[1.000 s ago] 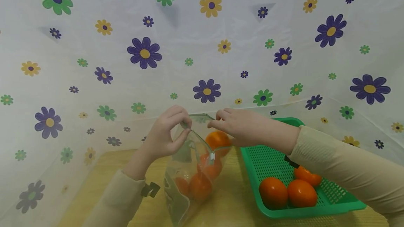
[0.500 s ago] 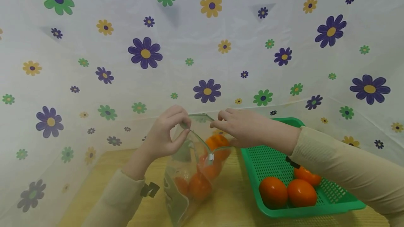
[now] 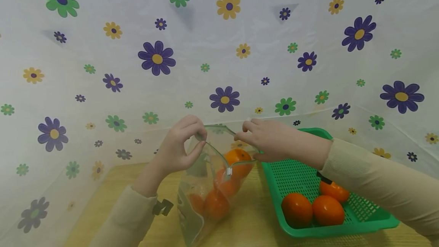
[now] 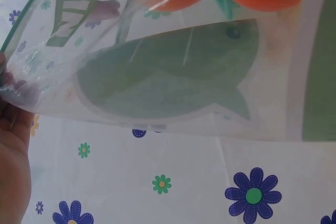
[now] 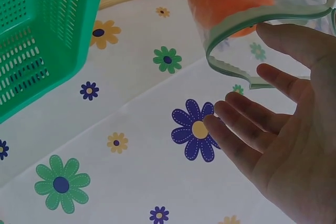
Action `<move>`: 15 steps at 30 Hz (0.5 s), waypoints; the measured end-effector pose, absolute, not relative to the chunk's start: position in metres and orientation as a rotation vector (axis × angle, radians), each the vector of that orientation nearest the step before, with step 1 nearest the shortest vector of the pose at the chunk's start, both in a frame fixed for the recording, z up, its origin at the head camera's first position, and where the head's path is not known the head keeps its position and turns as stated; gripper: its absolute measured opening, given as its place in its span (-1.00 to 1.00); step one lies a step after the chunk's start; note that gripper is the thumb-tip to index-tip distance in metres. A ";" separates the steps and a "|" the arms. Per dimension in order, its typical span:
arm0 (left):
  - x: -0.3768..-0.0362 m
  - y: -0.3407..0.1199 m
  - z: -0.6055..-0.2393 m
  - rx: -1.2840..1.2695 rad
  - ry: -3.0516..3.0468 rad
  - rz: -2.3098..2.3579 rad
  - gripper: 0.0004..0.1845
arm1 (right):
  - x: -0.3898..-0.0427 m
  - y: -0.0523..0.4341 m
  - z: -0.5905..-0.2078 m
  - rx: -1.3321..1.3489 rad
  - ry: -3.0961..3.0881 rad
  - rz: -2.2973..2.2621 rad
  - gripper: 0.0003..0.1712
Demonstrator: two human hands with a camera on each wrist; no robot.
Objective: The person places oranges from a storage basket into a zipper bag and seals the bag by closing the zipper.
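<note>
Pinching the bag point(image 3: 209, 186) rim, left hand point(image 3: 180, 146) keeps its mouth up; right hand point(image 3: 271, 140), fingers spread, hovers beside it. Basket point(image 3: 298, 174) right of bag holds oranges point(image 3: 312, 209).

No legible wording anywhere; only partial green letters, unreadable, printed on the clear bag point(image 4: 173, 77) above a fish shape.

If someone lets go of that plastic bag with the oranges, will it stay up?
Probably not. The bag is thin film that creases where the left hand pinches its rim, so it looks floppy. The round oranges stacked inside would likely shift, tip it and roll.
</note>
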State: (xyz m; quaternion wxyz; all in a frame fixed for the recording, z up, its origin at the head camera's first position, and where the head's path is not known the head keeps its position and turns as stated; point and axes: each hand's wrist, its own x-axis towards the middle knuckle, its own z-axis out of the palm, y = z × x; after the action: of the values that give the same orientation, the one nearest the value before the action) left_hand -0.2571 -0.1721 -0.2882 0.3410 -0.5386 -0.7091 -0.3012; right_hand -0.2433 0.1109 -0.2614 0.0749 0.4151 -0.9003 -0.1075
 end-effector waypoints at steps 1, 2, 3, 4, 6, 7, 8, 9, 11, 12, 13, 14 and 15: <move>-0.257 -0.172 -0.288 -1.401 -1.845 -0.784 -0.83 | -0.243 0.112 -0.261 1.243 -2.699 -0.326 -0.30; -0.257 -0.172 -0.288 -1.402 -1.845 -0.786 -0.84 | -0.242 0.113 -0.261 1.239 -2.701 -0.328 -0.29; -0.257 -0.172 -0.288 -1.403 -1.846 -0.788 -0.84 | -0.242 0.114 -0.261 1.233 -2.704 -0.331 -0.29; -0.257 -0.172 -0.289 -1.403 -1.847 -0.790 -0.85 | -0.242 0.114 -0.261 1.226 -2.709 -0.333 -0.29; -0.257 -0.173 -0.289 -1.402 -1.849 -0.792 -0.85 | -0.241 0.116 -0.261 1.217 -2.715 -0.332 -0.29; -0.257 -0.173 -0.289 -1.402 -1.849 -0.792 -0.85 | -0.241 0.117 -0.261 1.215 -2.715 -0.328 -0.28; -0.257 -0.173 -0.289 -1.402 -1.849 -0.793 -0.84 | -0.240 0.118 -0.261 1.210 -2.717 -0.327 -0.28; -0.257 -0.173 -0.289 -1.402 -1.849 -0.793 -0.84 | -0.240 0.119 -0.262 1.206 -2.720 -0.331 -0.28; -0.258 -0.173 -0.289 -1.402 -1.846 -0.791 -0.83 | -0.240 0.121 -0.262 1.206 -2.716 -0.340 -0.27; -0.258 -0.173 -0.289 -1.402 -1.845 -0.791 -0.84 | -0.241 0.122 -0.263 1.202 -2.717 -0.346 -0.26; -0.258 -0.173 -0.289 -1.402 -1.848 -0.795 -0.84 | -0.241 0.123 -0.264 1.200 -2.719 -0.351 -0.25; -0.258 -0.173 -0.289 -1.402 -1.852 -0.799 -0.85 | -0.242 0.124 -0.264 1.195 -2.728 -0.351 -0.23; -0.258 -0.173 -0.289 -1.404 -1.851 -0.799 -0.86 | -0.242 0.126 -0.265 1.195 -2.733 -0.353 -0.22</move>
State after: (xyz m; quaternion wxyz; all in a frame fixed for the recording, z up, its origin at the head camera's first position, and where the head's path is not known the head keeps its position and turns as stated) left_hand -0.2577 -0.1730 -0.2887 0.3357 -0.5383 -0.7098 -0.3062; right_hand -0.2422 0.1256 -0.2652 0.0691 0.3968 -0.9077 -0.1173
